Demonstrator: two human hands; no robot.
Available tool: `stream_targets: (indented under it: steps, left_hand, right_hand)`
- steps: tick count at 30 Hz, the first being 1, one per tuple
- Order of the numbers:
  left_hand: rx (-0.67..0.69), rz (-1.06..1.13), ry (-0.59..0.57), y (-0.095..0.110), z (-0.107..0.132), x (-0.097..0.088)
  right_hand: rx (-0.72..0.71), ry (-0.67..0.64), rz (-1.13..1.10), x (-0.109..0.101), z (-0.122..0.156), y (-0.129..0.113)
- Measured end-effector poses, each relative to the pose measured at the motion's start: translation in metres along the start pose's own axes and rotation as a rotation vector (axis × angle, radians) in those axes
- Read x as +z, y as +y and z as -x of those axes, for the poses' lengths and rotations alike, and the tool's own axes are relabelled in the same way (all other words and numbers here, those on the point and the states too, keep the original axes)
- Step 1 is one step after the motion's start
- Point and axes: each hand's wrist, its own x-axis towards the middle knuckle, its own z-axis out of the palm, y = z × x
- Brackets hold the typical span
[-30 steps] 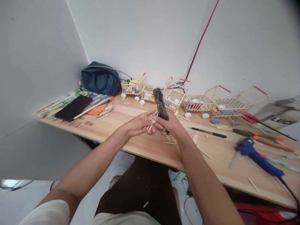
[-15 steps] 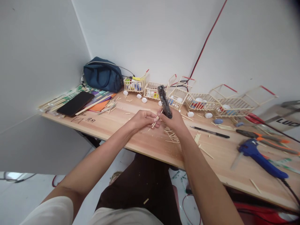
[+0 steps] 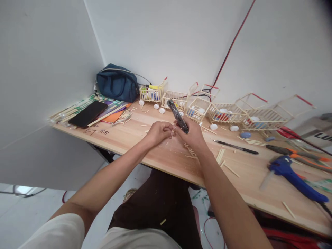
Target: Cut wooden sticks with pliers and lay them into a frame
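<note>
Over the middle of the wooden table my left hand (image 3: 160, 133) is closed, its fingertips pinching a short, thin wooden stick (image 3: 173, 131). My right hand (image 3: 193, 134) meets it there, wrapped round a dark, speckled hand tool (image 3: 178, 117) whose long end points up and to the left. Its working end is hidden by my fingers, so its exact kind does not show. Below my right wrist lies a latticed piece of wooden sticks (image 3: 190, 151), partly covered by it. Several loose sticks (image 3: 220, 156) are just right of my right forearm.
Along the wall stand several miniature stick shopping carts (image 3: 227, 114). A blue bag (image 3: 118, 83) and a black phone (image 3: 87, 114) are on the left. To the right lie a pen (image 3: 236, 147), orange-handled pliers (image 3: 281, 149) and a blue glue gun (image 3: 293, 176).
The dark tool has tipped further left in my right hand. The stick between my hands shows less than before. The whole scene has shifted slightly right in view.
</note>
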Motion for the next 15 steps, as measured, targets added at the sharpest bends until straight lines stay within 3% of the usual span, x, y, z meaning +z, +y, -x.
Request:
stream_targets:
  steps: [9, 15]
  left_hand:
    - [0.005, -0.103, -0.034, 0.0018, 0.0067, 0.0048]
    - [0.055, -0.069, 0.083, -0.0009, 0.0047, 0.0044]
  right_hand:
    - [0.096, 0.126, -0.066, -0.0050, -0.0011, 0.0032]
    - [0.164, 0.226, -0.162, -0.0063, -0.0027, 0.0062]
